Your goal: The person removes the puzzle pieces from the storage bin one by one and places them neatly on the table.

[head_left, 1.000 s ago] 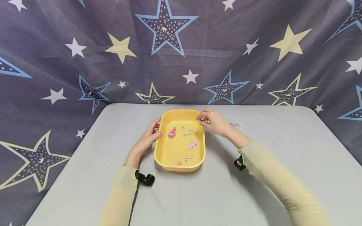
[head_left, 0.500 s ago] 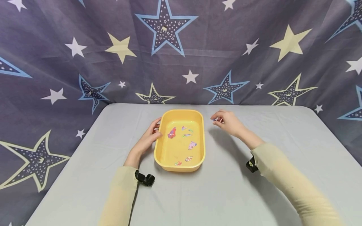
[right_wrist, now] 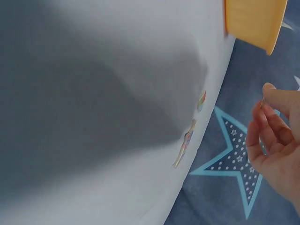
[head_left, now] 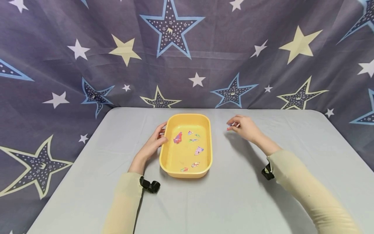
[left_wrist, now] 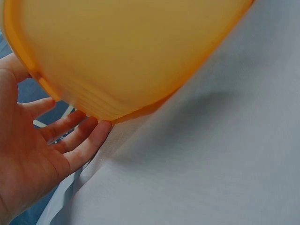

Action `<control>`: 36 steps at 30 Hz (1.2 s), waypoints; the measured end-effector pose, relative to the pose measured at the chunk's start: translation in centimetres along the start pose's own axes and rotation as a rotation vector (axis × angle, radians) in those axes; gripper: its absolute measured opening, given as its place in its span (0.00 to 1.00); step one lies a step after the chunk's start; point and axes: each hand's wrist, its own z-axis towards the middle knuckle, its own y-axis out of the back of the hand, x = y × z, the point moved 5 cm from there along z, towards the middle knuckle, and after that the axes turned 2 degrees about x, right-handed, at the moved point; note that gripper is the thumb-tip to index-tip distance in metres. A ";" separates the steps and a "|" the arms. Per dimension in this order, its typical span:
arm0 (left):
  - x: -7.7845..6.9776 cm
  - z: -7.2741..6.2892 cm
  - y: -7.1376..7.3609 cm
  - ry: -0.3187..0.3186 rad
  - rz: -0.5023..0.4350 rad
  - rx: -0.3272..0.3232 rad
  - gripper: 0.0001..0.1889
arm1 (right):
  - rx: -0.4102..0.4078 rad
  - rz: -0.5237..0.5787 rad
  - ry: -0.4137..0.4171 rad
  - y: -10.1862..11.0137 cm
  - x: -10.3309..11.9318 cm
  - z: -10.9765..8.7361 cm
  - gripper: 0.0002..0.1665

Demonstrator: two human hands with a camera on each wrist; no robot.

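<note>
A yellow rectangular tub (head_left: 185, 175) stands on the table, with several small flat colourful cutouts, such as a red-purple one (head_left: 177, 138) and a pink one (head_left: 199, 150), lying on its floor. My left hand (head_left: 151, 144) rests against the tub's left side; in the left wrist view its fairly straight fingers (left_wrist: 75, 126) touch the outer wall. To the right of the tub, my right hand (head_left: 244, 128) pinches a small flat red-and-blue cutout (head_left: 229, 128) between thumb and fingers, held above the table. The right wrist view shows that cutout (right_wrist: 262, 101) edge-on only.
Two more cutouts, a short one (right_wrist: 201, 101) and a long one (right_wrist: 184, 143), lie near the table's far edge in the right wrist view. A pale grey cloth (head_left: 187, 208) covers the table. A dark star-patterned curtain (head_left: 204, 61) hangs behind it.
My right hand has moved right, from the tub's far right rim to above the table, carrying the small cutout. The left hand and the tub have stayed in place.
</note>
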 end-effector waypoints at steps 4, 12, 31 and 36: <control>0.1 -0.2 0.0 -0.009 -0.002 0.004 0.39 | 0.000 -0.009 -0.027 0.2 -1.1 -0.4 0.11; 0.0 -0.1 0.0 -0.005 0.004 -0.003 0.39 | -0.004 -0.007 -0.089 0.8 -3.3 -1.4 0.12; -0.3 -0.1 0.1 -0.005 -0.014 0.001 0.39 | 0.051 -0.090 -0.212 1.7 -7.4 -3.2 0.14; -0.2 -0.1 0.1 0.000 -0.004 0.002 0.39 | 0.064 -0.114 -0.237 1.7 -8.0 -3.6 0.14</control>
